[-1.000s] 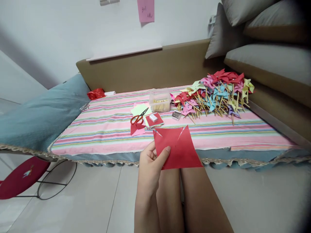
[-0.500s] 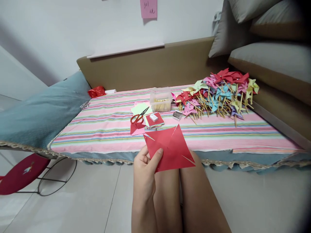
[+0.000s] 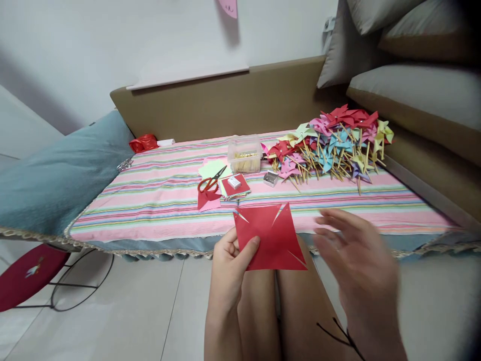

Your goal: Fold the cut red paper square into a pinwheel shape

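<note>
Left hand (image 3: 229, 260): pinched on lower left corner of red paper (image 3: 272, 238), thumb on top, fingers behind. Paper held above the knees, just in front of the bed edge (image 3: 158, 245), flat face toward the camera. Diagonal slits visible at upper left, upper right and lower right corners.

Right hand (image 3: 356, 260): empty, fingers spread, motion-blurred, just right of paper, not touching it. Dark cord at the wrist.

On striped cover (image 3: 158, 200), well beyond the paper: scissors (image 3: 211, 181) with red handles lying on pale paper sheets (image 3: 214, 168); small red folded piece (image 3: 206, 200) just in front; red paper stack (image 3: 235, 186) with small white box (image 3: 233, 182) on top; clear tub (image 3: 246, 154) of sticks behind; small metal item (image 3: 270, 178) to the right. Heap of pinwheels (image 3: 334, 145) at far right, near cushions (image 3: 406, 90). Red chair (image 3: 22, 276) at lower left on floor.
</note>
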